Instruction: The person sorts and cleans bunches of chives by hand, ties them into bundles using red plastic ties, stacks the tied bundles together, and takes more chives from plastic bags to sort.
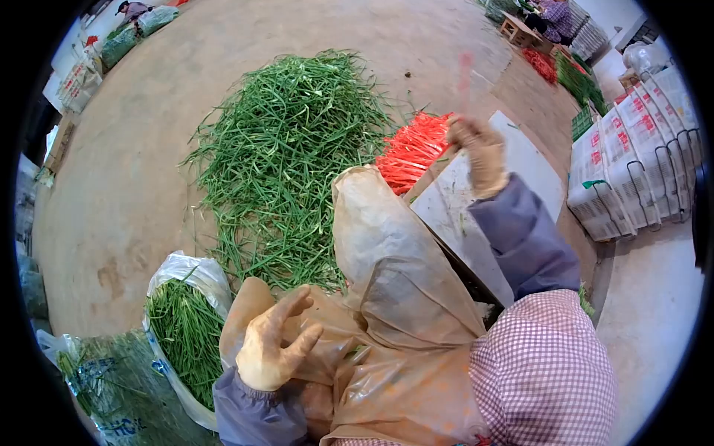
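Note:
A big loose heap of long green stalks (290,149) lies on the floor in front of me. My left hand (271,346), gloved, is over the plastic apron (394,260) on my lap, with thumb and fingers apart and nothing between them. My right hand (480,152), also gloved, is raised above the white board (513,178), beside a pile of red strips (413,152). Its fingers are bent together, and a faint red blur shows above them; what they hold is too smeared to make out.
Bags of green stalks (186,334) stand at the lower left. Stacked white crates (632,160) are at the right. Another person (554,18) sits at the top right near more red strips (539,65); one more person (134,10) is at the top left.

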Tool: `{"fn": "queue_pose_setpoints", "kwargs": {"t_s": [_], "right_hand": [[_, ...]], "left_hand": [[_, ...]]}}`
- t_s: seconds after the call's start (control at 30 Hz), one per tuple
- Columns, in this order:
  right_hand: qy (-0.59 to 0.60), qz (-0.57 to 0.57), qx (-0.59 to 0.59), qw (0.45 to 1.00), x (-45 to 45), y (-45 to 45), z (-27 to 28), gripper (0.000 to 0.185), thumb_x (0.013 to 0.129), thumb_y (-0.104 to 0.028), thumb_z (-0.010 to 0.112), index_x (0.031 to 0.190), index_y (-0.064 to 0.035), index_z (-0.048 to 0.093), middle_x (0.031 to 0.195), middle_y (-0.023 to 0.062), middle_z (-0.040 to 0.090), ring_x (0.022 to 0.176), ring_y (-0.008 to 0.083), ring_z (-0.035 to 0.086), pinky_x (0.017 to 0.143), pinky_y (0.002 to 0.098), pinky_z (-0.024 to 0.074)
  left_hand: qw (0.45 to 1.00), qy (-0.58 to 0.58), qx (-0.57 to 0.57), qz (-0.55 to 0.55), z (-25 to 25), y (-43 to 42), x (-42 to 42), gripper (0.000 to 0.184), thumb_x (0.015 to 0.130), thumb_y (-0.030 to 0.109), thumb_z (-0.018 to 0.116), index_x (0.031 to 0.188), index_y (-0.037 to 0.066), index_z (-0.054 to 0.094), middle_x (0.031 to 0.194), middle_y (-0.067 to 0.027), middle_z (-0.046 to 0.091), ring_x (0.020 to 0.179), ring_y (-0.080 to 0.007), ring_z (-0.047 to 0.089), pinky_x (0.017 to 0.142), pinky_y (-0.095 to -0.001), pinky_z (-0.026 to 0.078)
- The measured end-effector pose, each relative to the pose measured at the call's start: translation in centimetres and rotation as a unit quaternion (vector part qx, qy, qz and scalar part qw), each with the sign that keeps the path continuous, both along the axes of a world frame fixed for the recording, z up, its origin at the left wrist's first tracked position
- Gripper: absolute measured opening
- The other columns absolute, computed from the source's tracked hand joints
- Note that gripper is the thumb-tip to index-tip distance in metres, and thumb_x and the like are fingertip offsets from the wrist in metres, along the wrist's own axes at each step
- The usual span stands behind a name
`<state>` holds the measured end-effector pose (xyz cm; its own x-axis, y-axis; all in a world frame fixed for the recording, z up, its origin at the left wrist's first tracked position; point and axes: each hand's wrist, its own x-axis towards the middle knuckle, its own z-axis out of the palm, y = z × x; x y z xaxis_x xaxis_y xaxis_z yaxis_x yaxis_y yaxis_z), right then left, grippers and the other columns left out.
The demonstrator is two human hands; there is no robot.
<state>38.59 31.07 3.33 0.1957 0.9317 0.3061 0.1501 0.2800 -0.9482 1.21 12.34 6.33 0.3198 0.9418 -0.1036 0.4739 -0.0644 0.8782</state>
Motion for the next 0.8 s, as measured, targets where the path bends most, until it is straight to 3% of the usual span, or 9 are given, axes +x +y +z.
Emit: {"fn": "queue_pose_setpoints", "kwargs": {"t_s": [0.13,0.2,0.23,0.3,0.37,0.43,0.57,0.67,0.8], "right_hand": [[-0.058,-0.063,0.049,0.995,3.5,-3.2,7.6,0.022,0.094,-0.017,0.062,0.108,-0.0003,0.065,0.073,0.0029,0.06,0.065,0.0107,0.056,0.061,0.0252,0.0455],[-0.197,-0.132,0.057,0.97,9.3,-2.1,4.9,0.026,0.093,-0.019,0.063,0.112,-0.0009,0.064,0.074,0.0017,0.058,0.063,0.0098,0.053,0.058,0.0241,0.0435],[-0.005,-0.109,-0.044,0.993,11.9,-0.4,2.6,0.029,0.093,-0.02,0.064,0.113,-0.0002,0.063,0.074,0.0013,0.057,0.062,0.0087,0.052,0.057,0.0229,0.0431],[-0.034,-0.07,-0.135,0.988,17.5,1.2,-3.7,0.033,0.092,-0.025,0.065,0.114,-0.0002,0.063,0.071,0.001,0.057,0.059,0.0078,0.051,0.054,0.0229,0.0428],[-0.231,-0.066,-0.296,0.925,25.1,2.2,-10.6,0.042,0.09,-0.036,0.065,0.115,-0.002,0.064,0.071,0.0042,0.062,0.056,0.0109,0.056,0.049,0.0283,0.0433],[-0.532,-0.012,-0.357,0.768,25.6,2.1,-12.9,0.047,0.09,-0.035,0.063,0.122,-0.0007,0.06,0.073,0.0099,0.064,0.061,0.0192,0.061,0.057,0.0352,0.0491],[-0.674,0.009,-0.116,0.729,15.4,4.8,-7.2,0.052,0.088,-0.032,0.063,0.13,-0.0018,0.055,0.09,0.018,0.065,0.083,0.0269,0.064,0.076,0.0373,0.0507],[-0.598,0.079,-0.052,0.796,-5.2,4.2,1.2,0.046,0.089,-0.024,0.065,0.129,-0.003,0.056,0.106,0.0196,0.065,0.097,0.0255,0.064,0.083,0.0351,0.0498],[-0.402,0.38,-0.066,0.831,-26.0,1.8,0.8,0.037,0.088,-0.013,0.067,0.123,-0.0028,0.061,0.109,0.0163,0.067,0.096,0.0231,0.065,0.085,0.0328,0.0516]], "left_hand": [[0.999,-0.028,0.015,0.019,0.4,0.0,-0.1,0.057,0.081,0.009,0.074,0.132,0.0,0.051,0.113,-0.0193,0.066,0.107,-0.0287,0.065,0.091,-0.0353,0.05],[0.998,-0.028,0.047,0.014,1.9,-0.3,-0.8,0.058,0.08,0.008,0.074,0.133,0.0,0.051,0.115,-0.0199,0.065,0.107,-0.0294,0.064,0.092,-0.0344,0.049],[0.995,-0.047,0.088,0.03,2.0,-1.0,-1.6,0.056,0.082,0.009,0.073,0.133,0.0,0.051,0.114,-0.0195,0.065,0.108,-0.0294,0.064,0.093,-0.0347,0.049],[0.984,-0.106,0.118,0.077,1.7,-2.6,-3.9,0.053,0.085,0.011,0.071,0.133,0.0,0.051,0.115,-0.0175,0.066,0.109,-0.0265,0.063,0.094,-0.0353,0.048],[0.958,-0.184,0.125,0.181,0.8,-5.1,-6.5,0.051,0.088,0.013,0.069,0.133,-0.001,0.051,0.116,-0.0149,0.066,0.11,-0.0238,0.062,0.095,-0.0362,0.048],[0.898,-0.275,0.063,0.339,-0.7,-7.9,-9.2,0.046,0.091,0.014,0.066,0.132,-0.002,0.052,0.117,-0.0114,0.065,0.109,-0.0197,0.061,0.095,-0.0336,0.047],[0.815,-0.258,0.001,0.518,-10.2,-12.2,-15.8,0.044,0.093,0.015,0.063,0.131,-0.004,0.052,0.114,-0.0147,0.066,0.106,-0.0204,0.062,0.096,-0.0324,0.046],[0.78,-0.15,-0.079,0.602,-18.8,-14.8,-20.4,0.043,0.091,0.01,0.064,0.129,-0.005,0.052,0.113,-0.0128,0.065,0.1,-0.0167,0.062,0.089,-0.0277,0.048],[0.79,-0.086,-0.044,0.605,-26.0,-14.8,-25.4,0.043,0.086,0.011,0.068,0.125,-0.003,0.055,0.11,-0.014,0.067,0.099,-0.0183,0.065,0.086,-0.0296,0.051]]}}
